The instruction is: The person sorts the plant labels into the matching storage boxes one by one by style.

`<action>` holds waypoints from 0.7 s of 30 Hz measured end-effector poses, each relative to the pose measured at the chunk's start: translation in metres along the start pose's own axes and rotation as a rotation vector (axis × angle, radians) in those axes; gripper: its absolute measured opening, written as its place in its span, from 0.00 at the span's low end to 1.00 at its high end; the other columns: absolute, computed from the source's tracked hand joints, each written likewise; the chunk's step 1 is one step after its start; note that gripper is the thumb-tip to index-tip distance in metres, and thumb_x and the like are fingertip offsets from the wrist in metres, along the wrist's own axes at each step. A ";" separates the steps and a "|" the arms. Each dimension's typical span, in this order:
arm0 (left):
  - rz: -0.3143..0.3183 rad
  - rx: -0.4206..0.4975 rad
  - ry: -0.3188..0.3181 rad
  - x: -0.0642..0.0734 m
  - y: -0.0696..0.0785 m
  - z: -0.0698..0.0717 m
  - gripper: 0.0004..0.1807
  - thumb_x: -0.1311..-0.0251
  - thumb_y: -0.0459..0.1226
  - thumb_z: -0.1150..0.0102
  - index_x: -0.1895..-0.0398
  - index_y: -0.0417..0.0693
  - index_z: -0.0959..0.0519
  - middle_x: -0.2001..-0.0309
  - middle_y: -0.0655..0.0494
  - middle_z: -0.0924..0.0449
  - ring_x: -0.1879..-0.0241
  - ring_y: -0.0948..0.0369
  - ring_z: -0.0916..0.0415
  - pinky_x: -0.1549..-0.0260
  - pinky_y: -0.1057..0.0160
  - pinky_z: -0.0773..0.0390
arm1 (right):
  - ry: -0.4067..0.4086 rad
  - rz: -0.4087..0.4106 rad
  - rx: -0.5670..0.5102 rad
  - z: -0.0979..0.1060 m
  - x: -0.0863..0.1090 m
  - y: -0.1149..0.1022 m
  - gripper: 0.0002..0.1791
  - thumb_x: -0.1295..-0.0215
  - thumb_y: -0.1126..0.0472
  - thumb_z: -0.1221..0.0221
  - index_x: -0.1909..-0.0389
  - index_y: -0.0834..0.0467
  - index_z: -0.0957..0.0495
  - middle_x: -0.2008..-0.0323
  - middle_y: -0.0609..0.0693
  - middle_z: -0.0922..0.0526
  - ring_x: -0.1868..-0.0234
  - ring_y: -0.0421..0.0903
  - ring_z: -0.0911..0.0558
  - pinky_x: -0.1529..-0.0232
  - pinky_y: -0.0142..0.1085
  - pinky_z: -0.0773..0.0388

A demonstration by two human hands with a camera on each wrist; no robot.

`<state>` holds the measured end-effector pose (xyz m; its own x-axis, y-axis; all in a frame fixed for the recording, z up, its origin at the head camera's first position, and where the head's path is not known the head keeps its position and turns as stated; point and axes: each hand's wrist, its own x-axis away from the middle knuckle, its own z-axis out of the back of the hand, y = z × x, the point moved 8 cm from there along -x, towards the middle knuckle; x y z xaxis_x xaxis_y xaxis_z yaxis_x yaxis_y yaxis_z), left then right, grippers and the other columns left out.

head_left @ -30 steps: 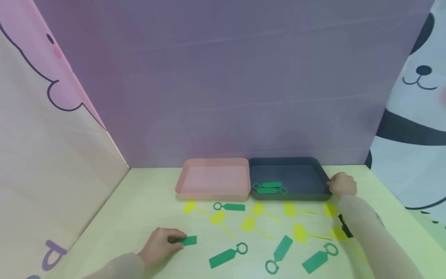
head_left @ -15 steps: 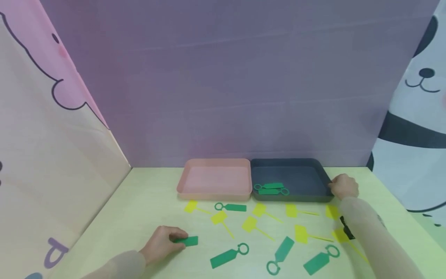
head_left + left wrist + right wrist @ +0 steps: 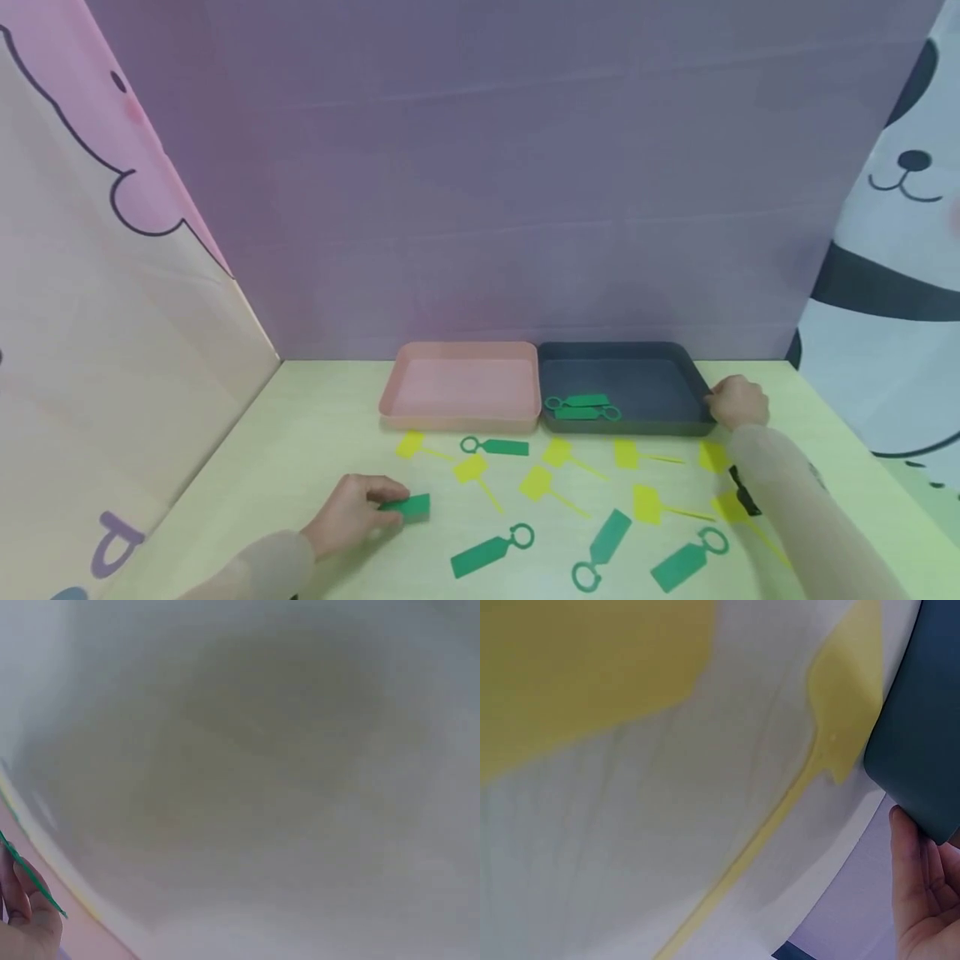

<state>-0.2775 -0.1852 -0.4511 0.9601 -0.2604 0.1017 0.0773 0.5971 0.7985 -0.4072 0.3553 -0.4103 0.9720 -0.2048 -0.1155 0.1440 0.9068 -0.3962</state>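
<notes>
My left hand (image 3: 352,512) pinches a flat green plastic tag (image 3: 416,507) between thumb and fingers, just above the table at front left. The tag's other end is hidden by the hand; in the left wrist view its thin edge (image 3: 43,891) shows at the fingers (image 3: 37,922). My right hand (image 3: 740,402) holds the right side of the dark grey tray (image 3: 630,427) at its near corner. Two green tags (image 3: 581,412) with ring ends lie in that tray. In the right wrist view, the fingers (image 3: 909,877) sit against the tray's wall (image 3: 922,750).
A pink tray (image 3: 459,422) stands against the dark tray's left side. In front lie several green ring-ended tags (image 3: 480,556) and several yellow tags (image 3: 647,504) with long thin tails. My right forearm (image 3: 810,500) covers part of two yellow tags. A purple cloth (image 3: 487,208) rises behind.
My left hand has risen slightly, lifting the green tag off the table. The right hand stays at the dark tray.
</notes>
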 end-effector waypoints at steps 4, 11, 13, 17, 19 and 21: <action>-0.050 -0.022 0.009 -0.007 0.011 0.002 0.16 0.54 0.35 0.33 0.59 0.47 0.19 0.58 0.55 0.17 0.57 0.59 0.22 0.53 0.54 0.24 | -0.003 -0.001 0.003 0.000 0.000 0.000 0.16 0.45 0.62 0.45 0.63 0.72 0.22 0.61 0.69 0.20 0.61 0.68 0.23 0.61 0.57 0.28; -0.109 -0.039 0.012 -0.020 0.025 -0.002 0.16 0.54 0.37 0.33 0.58 0.47 0.18 0.58 0.57 0.17 0.56 0.59 0.22 0.52 0.53 0.24 | 0.001 0.002 0.005 -0.002 -0.005 0.004 0.17 0.45 0.61 0.44 0.62 0.72 0.23 0.61 0.69 0.20 0.61 0.68 0.24 0.62 0.56 0.28; -0.118 -0.035 0.008 -0.021 0.028 -0.004 0.16 0.54 0.37 0.33 0.58 0.47 0.18 0.58 0.57 0.17 0.56 0.59 0.22 0.53 0.54 0.24 | -0.004 0.002 0.006 -0.003 -0.006 0.006 0.18 0.45 0.61 0.44 0.61 0.72 0.23 0.61 0.69 0.20 0.61 0.68 0.24 0.63 0.56 0.27; -0.142 -0.028 0.008 -0.024 0.033 -0.007 0.15 0.53 0.36 0.33 0.58 0.47 0.18 0.57 0.56 0.17 0.57 0.59 0.22 0.53 0.56 0.23 | -0.011 -0.006 0.004 -0.005 -0.006 0.007 0.18 0.45 0.60 0.44 0.61 0.72 0.23 0.60 0.69 0.21 0.61 0.68 0.24 0.63 0.56 0.27; -0.147 -0.032 0.012 -0.025 0.035 -0.007 0.15 0.53 0.36 0.33 0.58 0.47 0.18 0.57 0.57 0.17 0.57 0.59 0.22 0.53 0.57 0.23 | -0.015 -0.007 0.002 -0.005 -0.006 0.007 0.18 0.45 0.60 0.44 0.61 0.72 0.23 0.60 0.69 0.21 0.61 0.68 0.24 0.63 0.56 0.27; -0.156 -0.040 0.017 -0.028 0.036 -0.008 0.15 0.53 0.36 0.33 0.58 0.47 0.18 0.57 0.57 0.17 0.57 0.59 0.22 0.54 0.58 0.23 | -0.013 -0.005 0.000 -0.005 -0.005 0.006 0.18 0.45 0.60 0.45 0.61 0.72 0.23 0.60 0.69 0.21 0.61 0.68 0.23 0.63 0.56 0.27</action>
<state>-0.2992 -0.1499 -0.4298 0.9399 -0.3401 -0.0318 0.2364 0.5803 0.7793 -0.4126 0.3597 -0.4169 0.9734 -0.2050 -0.1018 0.1491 0.9055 -0.3972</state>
